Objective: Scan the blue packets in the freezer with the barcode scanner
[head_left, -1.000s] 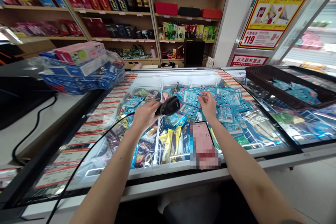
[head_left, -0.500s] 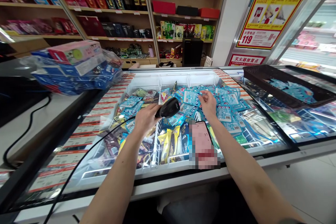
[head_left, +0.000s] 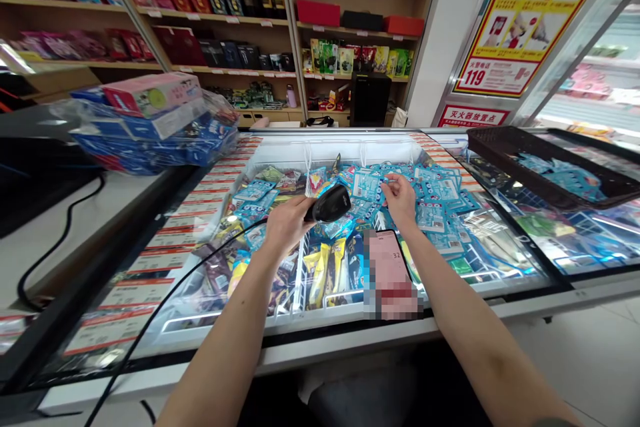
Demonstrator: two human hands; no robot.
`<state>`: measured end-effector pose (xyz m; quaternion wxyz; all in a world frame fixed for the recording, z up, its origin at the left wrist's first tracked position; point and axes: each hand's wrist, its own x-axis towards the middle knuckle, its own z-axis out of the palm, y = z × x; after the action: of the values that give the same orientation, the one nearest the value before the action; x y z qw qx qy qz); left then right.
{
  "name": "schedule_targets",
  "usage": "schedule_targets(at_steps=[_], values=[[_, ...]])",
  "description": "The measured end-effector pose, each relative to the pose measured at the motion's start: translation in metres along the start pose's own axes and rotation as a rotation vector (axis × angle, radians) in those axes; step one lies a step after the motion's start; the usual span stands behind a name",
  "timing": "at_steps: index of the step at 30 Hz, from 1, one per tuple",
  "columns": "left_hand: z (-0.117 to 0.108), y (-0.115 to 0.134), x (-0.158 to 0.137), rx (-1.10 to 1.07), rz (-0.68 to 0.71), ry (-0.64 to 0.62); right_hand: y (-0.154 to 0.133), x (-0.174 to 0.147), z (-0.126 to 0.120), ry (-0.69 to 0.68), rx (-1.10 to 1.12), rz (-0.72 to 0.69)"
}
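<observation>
From where I sit, I watch the left hand (head_left: 287,221) wrapped around the grip of a black handheld scanner (head_left: 331,204), raised over the middle of the freezer (head_left: 320,350), its head just beside a blue packet (head_left: 367,184). The right hand (head_left: 395,192) has its fingertips pinched together on that packet's right edge; I cannot tell whether the packet is clear of the pile of blue packets (head_left: 437,188) spread toward the freezer's far right corner. A phone (head_left: 393,270) showing 32 lies at the near edge, beside the right forearm, its lower part blurred. Past the right edge sits a dark basket (head_left: 487,147) with more blue packets; near the far left corner, I see plastic-wrapped boxes (head_left: 155,125).
</observation>
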<state>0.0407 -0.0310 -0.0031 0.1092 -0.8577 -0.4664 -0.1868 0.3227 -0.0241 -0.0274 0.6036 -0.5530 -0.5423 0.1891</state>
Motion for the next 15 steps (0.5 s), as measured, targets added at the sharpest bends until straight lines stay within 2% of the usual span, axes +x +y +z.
schedule_targets(at_steps=[15], values=[[-0.0001,0.0049,0.0009,0.018,-0.002,0.0,-0.003,-0.001,-0.001,0.006,0.013,-0.023]])
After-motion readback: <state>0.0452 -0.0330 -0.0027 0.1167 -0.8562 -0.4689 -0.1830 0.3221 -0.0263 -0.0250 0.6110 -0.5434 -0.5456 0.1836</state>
